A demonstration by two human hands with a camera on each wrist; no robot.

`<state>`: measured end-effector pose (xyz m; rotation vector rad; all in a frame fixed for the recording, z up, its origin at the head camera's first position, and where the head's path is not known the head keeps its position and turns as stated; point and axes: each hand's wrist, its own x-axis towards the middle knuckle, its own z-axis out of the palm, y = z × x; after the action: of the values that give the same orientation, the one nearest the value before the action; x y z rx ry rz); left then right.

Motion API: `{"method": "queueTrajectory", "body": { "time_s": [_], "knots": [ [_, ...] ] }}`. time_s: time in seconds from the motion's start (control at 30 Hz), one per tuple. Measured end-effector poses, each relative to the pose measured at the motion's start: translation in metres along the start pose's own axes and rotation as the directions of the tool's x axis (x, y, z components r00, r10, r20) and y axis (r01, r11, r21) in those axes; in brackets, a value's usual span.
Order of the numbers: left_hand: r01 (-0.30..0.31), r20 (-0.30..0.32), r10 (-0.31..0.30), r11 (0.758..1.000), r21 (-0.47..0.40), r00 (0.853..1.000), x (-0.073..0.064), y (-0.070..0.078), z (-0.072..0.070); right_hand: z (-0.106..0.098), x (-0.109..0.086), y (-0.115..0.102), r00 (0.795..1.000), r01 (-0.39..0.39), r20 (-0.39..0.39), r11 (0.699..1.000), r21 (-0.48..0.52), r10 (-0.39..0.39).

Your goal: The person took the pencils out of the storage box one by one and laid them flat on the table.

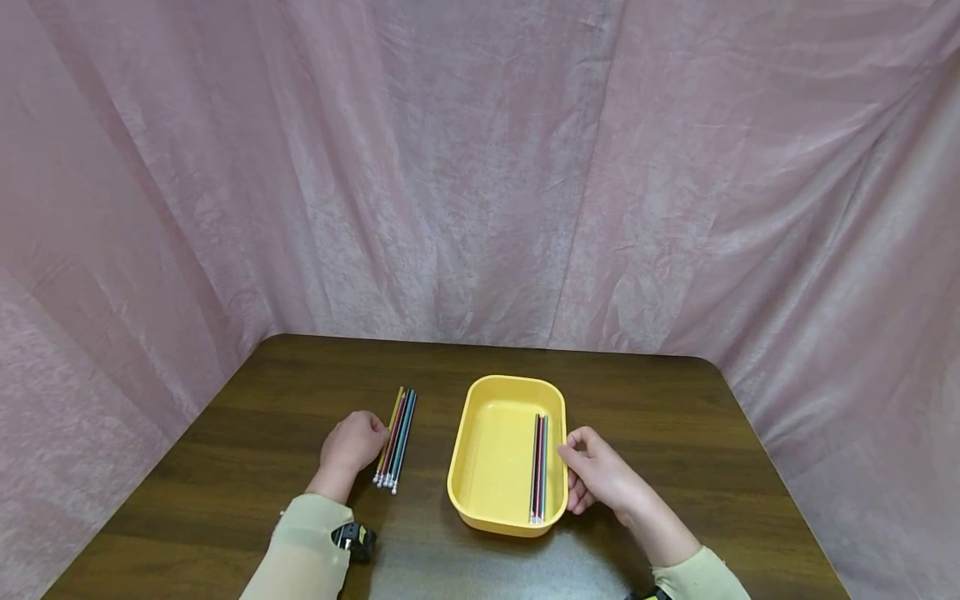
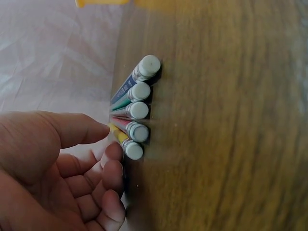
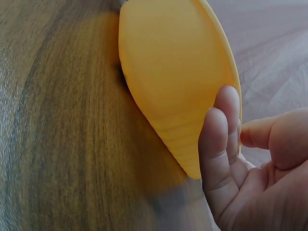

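Note:
My left hand (image 1: 354, 442) is at the left side of a row of several pencils (image 1: 405, 437) lying on the table. Its thumb and bent forefinger pinch the yellow pencil (image 2: 119, 135), the outermost one. The blue pencil (image 2: 124, 90), a green one and reddish ones lie beside it, white erasers towards me. My right hand (image 1: 600, 475) holds the right rim of a yellow plastic tray (image 1: 491, 467), thumb over the edge and fingers against the outer wall. Inside the tray, a few pencils (image 1: 538, 467), dark, red and teal, lie side by side along the right wall.
The dark wooden table (image 1: 315, 375) has rounded far corners. A pink curtain (image 1: 480, 167) hangs behind it and at both sides. A black wrist device (image 1: 355, 540) is strapped at my left sleeve.

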<state>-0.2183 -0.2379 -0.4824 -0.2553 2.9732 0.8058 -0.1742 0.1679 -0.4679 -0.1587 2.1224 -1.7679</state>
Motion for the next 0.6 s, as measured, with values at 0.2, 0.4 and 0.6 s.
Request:
{"method": "queueTrajectory", "body": {
  "time_s": [0.2,0.4,0.6],
  "knots": [
    [0.011,-0.015,-0.012,0.999,-0.039,1.0,0.002,-0.001,-0.002,0.0,0.001,0.0,1.0,-0.002,0.0,1.0,0.001,0.002],
    [-0.012,-0.046,0.008,0.997,-0.079,0.999,0.001,0.004,-0.007,-0.001,0.001,0.0,1.0,-0.004,-0.001,1.0,-0.003,0.004],
    [-0.032,-0.071,0.023,0.992,-0.124,0.997,-0.005,0.017,-0.012,0.0,0.0,0.0,1.0,-0.006,-0.002,1.0,-0.01,0.006]
  ]
}}
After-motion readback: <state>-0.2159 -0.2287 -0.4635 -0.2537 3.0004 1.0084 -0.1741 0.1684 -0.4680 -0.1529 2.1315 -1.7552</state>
